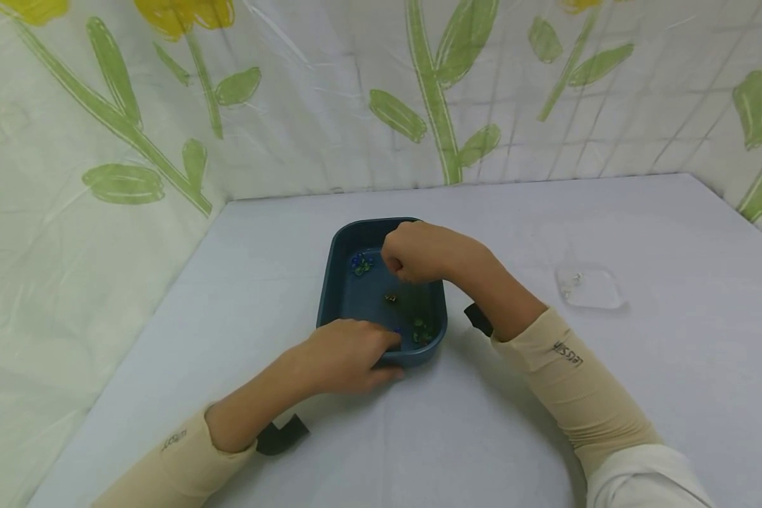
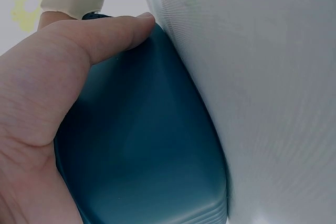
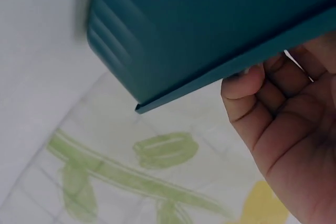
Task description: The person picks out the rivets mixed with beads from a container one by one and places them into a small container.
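A dark teal plastic tub [image 1: 330,282] stands on the table. My left hand [image 1: 349,353] grips its near rim, thumb on the outer wall and fingers inside; the left wrist view shows the thumb [image 2: 118,35] against the wall. Above the tub's far right part is my right hand [image 1: 428,250], its fingers curled inward. In the right wrist view those fingers [image 3: 244,85] are partly hidden behind the rim, so whether they pinch something small is unclear. Inside the tub lie blue and green glass beads [image 1: 361,264], a small brownish bead cluster [image 1: 390,298] and greenish beads [image 1: 421,331].
A clear shallow dish [image 1: 593,288] with a few small clear pieces sits to the right of the tub. Behind the white-covered table [image 1: 260,261] hangs a sheet [image 1: 324,106] painted with flowers.
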Tool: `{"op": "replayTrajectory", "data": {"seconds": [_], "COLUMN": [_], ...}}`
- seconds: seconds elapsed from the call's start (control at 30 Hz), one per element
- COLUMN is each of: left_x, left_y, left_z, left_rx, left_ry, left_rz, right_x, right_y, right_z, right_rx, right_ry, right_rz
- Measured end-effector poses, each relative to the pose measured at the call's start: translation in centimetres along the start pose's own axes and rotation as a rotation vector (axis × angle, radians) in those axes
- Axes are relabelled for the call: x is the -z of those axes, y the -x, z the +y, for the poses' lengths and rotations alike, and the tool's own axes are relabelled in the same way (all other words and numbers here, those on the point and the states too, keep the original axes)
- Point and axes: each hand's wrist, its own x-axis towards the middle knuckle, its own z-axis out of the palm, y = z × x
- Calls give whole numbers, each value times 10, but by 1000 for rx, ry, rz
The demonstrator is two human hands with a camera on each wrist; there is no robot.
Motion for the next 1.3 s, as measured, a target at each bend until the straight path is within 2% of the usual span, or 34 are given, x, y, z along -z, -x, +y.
{"op": "replayTrajectory", "data": {"seconds": [0.23, 0.47, 0.83, 1.13, 1.3], "left_x": [0, -1, 0, -1, -1], "left_y": [0, 0, -1, -1, -2], "left_z": [0, 0, 1, 0, 1], "left_rx": [2, 5, 11, 4, 9], "left_ry": [0, 4, -1, 4, 7], "left_rz": [-3, -8, -4, 3, -2], "right_x": [4, 7, 13, 23, 25], "right_y": [5, 8, 13, 22, 24], "right_z": [0, 1, 4, 7, 10], "right_rx": [6, -43, -48, -132, -133], "right_ry": [-14, -23, -21, -20, -13], "right_rz": [24, -3, -23, -50, -47]}}
